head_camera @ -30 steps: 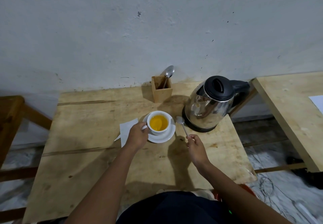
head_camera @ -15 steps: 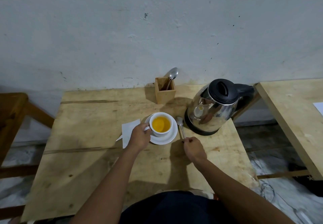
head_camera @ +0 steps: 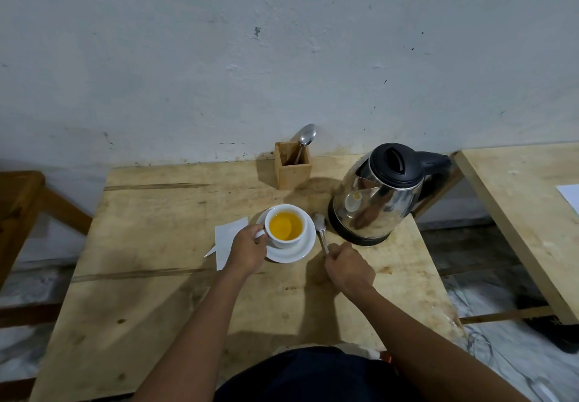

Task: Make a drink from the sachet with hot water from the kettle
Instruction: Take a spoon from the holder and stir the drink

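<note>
A white cup (head_camera: 285, 225) holding yellow-orange drink stands on a white saucer (head_camera: 294, 252) in the middle of the wooden table (head_camera: 156, 245). My left hand (head_camera: 247, 249) grips the cup's handle from the left. My right hand (head_camera: 349, 268) is closed on the handle of a metal spoon (head_camera: 320, 229), whose bowl lies on the table just right of the saucer. The steel kettle (head_camera: 377, 194) with a black lid stands to the right, behind the spoon. A white torn sachet (head_camera: 227, 238) lies flat on the table under and left of my left hand.
A small wooden holder (head_camera: 293, 166) with another spoon (head_camera: 306, 138) stands at the wall behind the cup. A second wooden table (head_camera: 517, 207) is at the right, with a gap between. A wooden chair frame (head_camera: 22, 210) stands at the left.
My right hand has brought the spoon down from a slight lift until its bowl rests on the table beside the saucer. My left hand has stayed on the cup handle.
</note>
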Demonstrator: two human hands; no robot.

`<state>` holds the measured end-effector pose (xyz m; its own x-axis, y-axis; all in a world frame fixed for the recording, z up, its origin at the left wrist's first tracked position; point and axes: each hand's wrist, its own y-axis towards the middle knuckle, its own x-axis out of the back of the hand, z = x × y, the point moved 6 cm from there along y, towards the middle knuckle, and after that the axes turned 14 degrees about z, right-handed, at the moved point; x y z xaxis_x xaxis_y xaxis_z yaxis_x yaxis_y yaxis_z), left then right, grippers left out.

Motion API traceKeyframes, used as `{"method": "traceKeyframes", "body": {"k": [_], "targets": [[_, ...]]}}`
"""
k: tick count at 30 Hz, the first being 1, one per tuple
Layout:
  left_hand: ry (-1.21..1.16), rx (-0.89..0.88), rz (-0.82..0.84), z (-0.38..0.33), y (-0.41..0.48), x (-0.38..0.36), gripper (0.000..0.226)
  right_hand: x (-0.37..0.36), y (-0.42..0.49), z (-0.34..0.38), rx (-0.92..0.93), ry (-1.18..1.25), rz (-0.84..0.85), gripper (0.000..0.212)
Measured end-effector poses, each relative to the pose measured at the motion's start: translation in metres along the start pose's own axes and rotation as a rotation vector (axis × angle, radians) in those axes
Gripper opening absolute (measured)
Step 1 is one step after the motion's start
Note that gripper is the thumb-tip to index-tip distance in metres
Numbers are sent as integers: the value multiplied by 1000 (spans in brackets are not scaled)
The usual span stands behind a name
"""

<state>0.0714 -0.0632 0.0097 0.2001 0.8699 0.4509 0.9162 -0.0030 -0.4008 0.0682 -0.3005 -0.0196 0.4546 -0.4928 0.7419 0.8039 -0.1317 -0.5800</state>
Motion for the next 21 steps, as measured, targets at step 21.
{"method": "traceKeyframes", "body": {"k": [21], "targets": [[-7, 26, -5, 2, 2, -1, 29, -3, 22, 18, 171, -48, 20, 21]]}}
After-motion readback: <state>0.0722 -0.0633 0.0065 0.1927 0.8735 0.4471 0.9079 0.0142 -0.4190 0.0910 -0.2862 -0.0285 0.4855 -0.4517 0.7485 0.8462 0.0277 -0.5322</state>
